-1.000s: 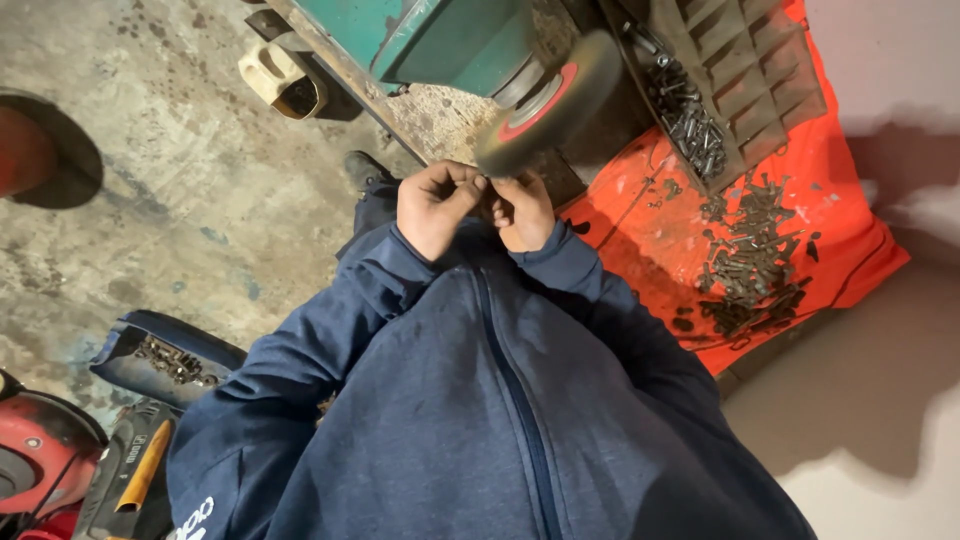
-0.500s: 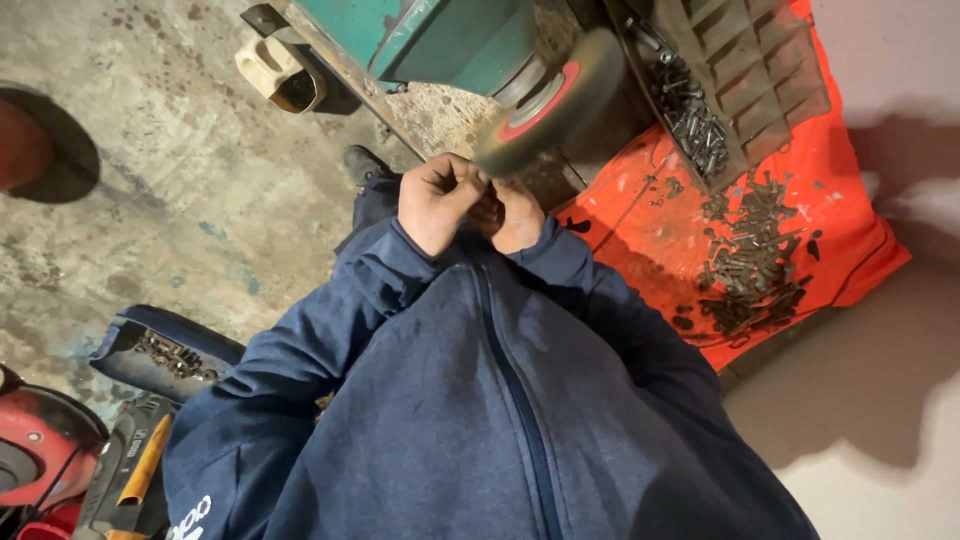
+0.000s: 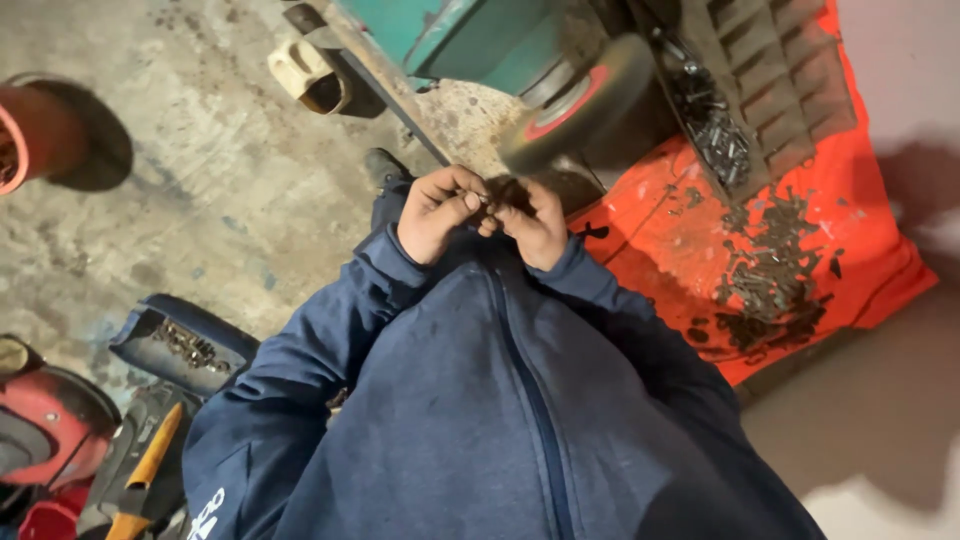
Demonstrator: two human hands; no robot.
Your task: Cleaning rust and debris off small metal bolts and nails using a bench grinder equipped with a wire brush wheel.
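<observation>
At the far left a red bucket (image 3: 35, 130) stands on the concrete floor (image 3: 200, 200), and lower down a dark tray of small metal parts (image 3: 185, 345) lies near an orange-handled tool (image 3: 140, 480). The left hand (image 3: 435, 212) and right hand (image 3: 535, 222) meet in front of the chest, fingers clenched around what seems a small dark metal piece (image 3: 500, 193), mostly hidden. Compared with a moment ago, the hands sit slightly lower, just below the grinding wheel (image 3: 580, 105). Farther right, loose screws (image 3: 770, 270) litter an orange sheet (image 3: 880, 250).
</observation>
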